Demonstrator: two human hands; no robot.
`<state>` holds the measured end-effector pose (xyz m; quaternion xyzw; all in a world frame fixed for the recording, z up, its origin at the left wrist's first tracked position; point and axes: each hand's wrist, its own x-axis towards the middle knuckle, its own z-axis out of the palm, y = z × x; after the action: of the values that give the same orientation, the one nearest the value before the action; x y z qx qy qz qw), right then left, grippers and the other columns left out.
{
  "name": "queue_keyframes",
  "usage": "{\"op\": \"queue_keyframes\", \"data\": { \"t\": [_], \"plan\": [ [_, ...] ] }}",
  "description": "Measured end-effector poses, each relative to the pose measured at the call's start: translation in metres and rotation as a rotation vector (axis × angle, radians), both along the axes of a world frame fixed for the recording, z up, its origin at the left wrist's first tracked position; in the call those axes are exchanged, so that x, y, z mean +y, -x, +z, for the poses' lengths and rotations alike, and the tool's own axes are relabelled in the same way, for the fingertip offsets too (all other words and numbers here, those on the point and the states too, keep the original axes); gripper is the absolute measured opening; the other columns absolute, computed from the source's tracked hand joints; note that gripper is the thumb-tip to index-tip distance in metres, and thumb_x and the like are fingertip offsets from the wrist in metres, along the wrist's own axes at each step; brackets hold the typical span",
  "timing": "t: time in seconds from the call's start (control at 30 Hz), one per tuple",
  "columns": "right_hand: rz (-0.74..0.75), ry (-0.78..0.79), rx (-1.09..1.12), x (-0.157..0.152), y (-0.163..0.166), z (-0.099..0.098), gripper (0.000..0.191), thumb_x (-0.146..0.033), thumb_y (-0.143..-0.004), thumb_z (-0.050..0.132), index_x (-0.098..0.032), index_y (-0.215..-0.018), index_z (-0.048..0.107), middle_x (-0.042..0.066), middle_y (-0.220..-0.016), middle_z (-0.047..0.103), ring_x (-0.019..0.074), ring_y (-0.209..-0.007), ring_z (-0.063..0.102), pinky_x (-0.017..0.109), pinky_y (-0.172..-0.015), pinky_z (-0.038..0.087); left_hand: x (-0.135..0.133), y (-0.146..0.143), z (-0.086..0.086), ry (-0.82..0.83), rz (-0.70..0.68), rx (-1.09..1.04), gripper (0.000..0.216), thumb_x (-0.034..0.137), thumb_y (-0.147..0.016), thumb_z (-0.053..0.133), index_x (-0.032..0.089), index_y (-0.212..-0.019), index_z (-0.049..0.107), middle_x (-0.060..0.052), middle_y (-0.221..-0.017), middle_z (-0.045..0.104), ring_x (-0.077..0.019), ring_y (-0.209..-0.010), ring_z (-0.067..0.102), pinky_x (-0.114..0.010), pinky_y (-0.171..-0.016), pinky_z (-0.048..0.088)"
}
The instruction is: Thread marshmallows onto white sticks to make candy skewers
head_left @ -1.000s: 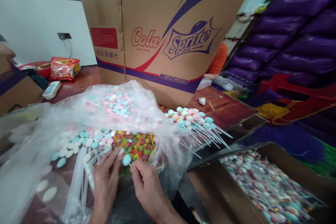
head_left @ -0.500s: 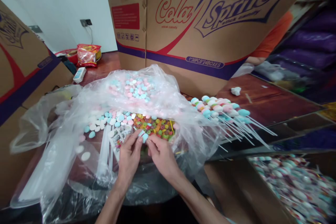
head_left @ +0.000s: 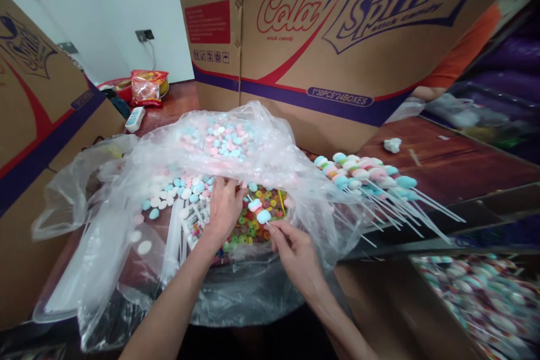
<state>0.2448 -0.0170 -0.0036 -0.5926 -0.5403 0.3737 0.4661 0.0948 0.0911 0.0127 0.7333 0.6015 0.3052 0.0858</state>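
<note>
The right hand (head_left: 297, 253) pinches the candy stick (head_left: 260, 211) by its bare near end, so its loaded tip stands free over the ring candies (head_left: 253, 228). Just left of it, the left hand (head_left: 225, 208) has its fingers bunched down among the loose pastel candies (head_left: 185, 191). I cannot tell whether they grip one.

A plastic bag (head_left: 270, 135) lies spread on the table (head_left: 455, 169) before me, with loose candies (head_left: 223, 143) in it. Behind it stands a big carton (head_left: 337, 39), and another carton (head_left: 37, 118) stands to the left. A bundle of sticks (head_left: 367, 171) lies to the right of the bag. My left grip (head_left: 225, 205) rests on the ring candies (head_left: 253, 225) in the bag. My right grip (head_left: 295, 247), just beside it, holds a candy stick (head_left: 259, 211) above them.
</note>
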Motion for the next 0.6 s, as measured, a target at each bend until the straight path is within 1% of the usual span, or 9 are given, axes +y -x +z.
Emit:
{"op": "queue_keyframes", "data": {
  "t": [0.07,0.17,0.27,0.33,0.47,0.53,0.6],
  "plan": [
    [-0.007,0.001,0.014,0.0,0.0,-0.001,0.034,-0.044,-0.094,0.052,-0.017,-0.079,0.066,-0.003,-0.055,0.051,0.0136,-0.052,0.048,0.024,-0.053,0.037,0.005,-0.004,-0.002,-0.002,0.025,0.068,0.019,0.025,-0.091,0.059,0.016,-0.098,0.074,-0.015,-0.102,0.063,-0.0281,-0.099,0.06,-0.038,-0.085,0.048],
    [-0.001,-0.004,0.035,0.0,-0.001,-0.002,0.034,-0.044,-0.094,0.051,-0.017,-0.078,0.065,-0.003,-0.056,0.05,0.0135,-0.052,0.048,0.024,-0.053,0.037,0.005,0.001,-0.004,-0.008,-0.002,-0.008,0.017,0.022,-0.091,0.056,0.018,-0.088,0.073,-0.01,-0.092,0.064,-0.0245,-0.092,0.061,-0.034,-0.082,0.048],
    [0.011,-0.003,0.049,-0.001,-0.002,-0.001,0.035,-0.045,-0.095,0.05,-0.018,-0.077,0.064,-0.003,-0.056,0.049,0.0131,-0.053,0.047,0.024,-0.053,0.036,-0.001,0.012,-0.006,-0.015,-0.085,-0.163,0.014,0.019,-0.09,0.056,0.019,-0.086,0.069,-0.007,-0.09,0.066,-0.0203,-0.086,0.061,-0.031,-0.08,0.046],
    [0.007,0.0,0.047,-0.002,-0.001,-0.001,0.034,-0.044,-0.095,0.05,-0.018,-0.077,0.064,-0.003,-0.056,0.049,0.0131,-0.053,0.047,0.024,-0.053,0.036,-0.005,0.019,-0.007,0.036,-0.123,-0.279,0.011,0.022,-0.09,0.057,0.019,-0.086,0.067,-0.004,-0.086,0.066,-0.0179,-0.08,0.061,-0.029,-0.077,0.046],
    [0.001,0.001,0.023,-0.002,0.0,-0.001,0.033,-0.043,-0.095,0.05,-0.018,-0.077,0.063,-0.003,-0.057,0.051,0.0133,-0.053,0.048,0.024,-0.053,0.037,-0.005,0.027,-0.011,0.223,-0.09,-0.592,0.014,0.033,-0.087,0.06,0.019,-0.085,0.061,0.0,-0.075,0.065,-0.0151,-0.071,0.06,-0.026,-0.068,0.044],
    [0.001,0.001,0.015,-0.002,0.001,-0.001,0.034,-0.043,-0.095,0.05,-0.018,-0.076,0.063,-0.003,-0.057,0.051,0.0132,-0.052,0.048,0.024,-0.053,0.037,-0.001,0.029,-0.013,0.293,-0.086,-0.74,0.014,0.033,-0.084,0.06,0.019,-0.088,0.06,0.0,-0.076,0.066,-0.0146,-0.07,0.06,-0.025,-0.066,0.044],
    [0.001,0.001,0.008,-0.001,0.001,-0.001,0.034,-0.044,-0.095,0.051,-0.018,-0.077,0.064,-0.003,-0.057,0.051,0.0131,-0.053,0.048,0.023,-0.053,0.037,0.004,0.031,-0.014,0.327,-0.098,-0.803,0.015,0.032,-0.083,0.059,0.019,-0.09,0.061,0.0,-0.078,0.067,-0.0142,-0.069,0.06,-0.025,-0.065,0.044]
  ]
}}
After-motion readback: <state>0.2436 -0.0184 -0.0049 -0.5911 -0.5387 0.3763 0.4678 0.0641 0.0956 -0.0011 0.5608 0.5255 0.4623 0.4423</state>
